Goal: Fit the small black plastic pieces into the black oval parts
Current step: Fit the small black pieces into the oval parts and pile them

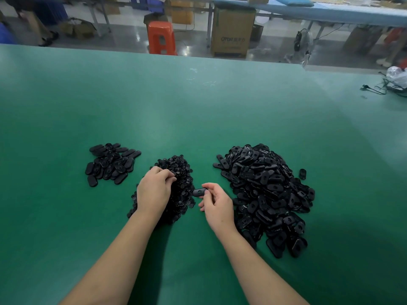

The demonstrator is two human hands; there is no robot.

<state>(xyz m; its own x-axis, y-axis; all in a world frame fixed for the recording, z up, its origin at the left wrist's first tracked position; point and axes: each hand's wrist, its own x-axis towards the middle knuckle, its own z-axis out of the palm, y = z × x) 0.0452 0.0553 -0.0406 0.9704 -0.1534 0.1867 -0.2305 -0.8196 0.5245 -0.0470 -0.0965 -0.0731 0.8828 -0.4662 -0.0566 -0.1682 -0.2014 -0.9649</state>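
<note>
Head cam: green table (198,111) w/ three black heaps in front of the person. Middle heap of small pieces (179,172) sat between both forearms; left hand (154,190) rested on top of it, fingers curled down into the pieces w/ fingertips bunched at the heap's upper part, apparently pinching a piece, though which one couldn't be told, too dark. Right hand (217,205) was just right of that heap, thumb and forefinger pinching one oval part (200,192) by its right end, part held level just above the table w/ a hole showing in its top face; other fingers curled loosely under. Big heap of oval parts (266,194) lay right of the right hand, touching the wrist area; one stray oval (302,174) sat apart off its right edge. Smaller heap of ovals (111,164) lay to the left, well apart from the left hand. Bkgd beyond the table edge: orange stool (161,37), cardboard box (231,31), fan (302,46), cables and plastic bag (396,78) at far right.
</note>
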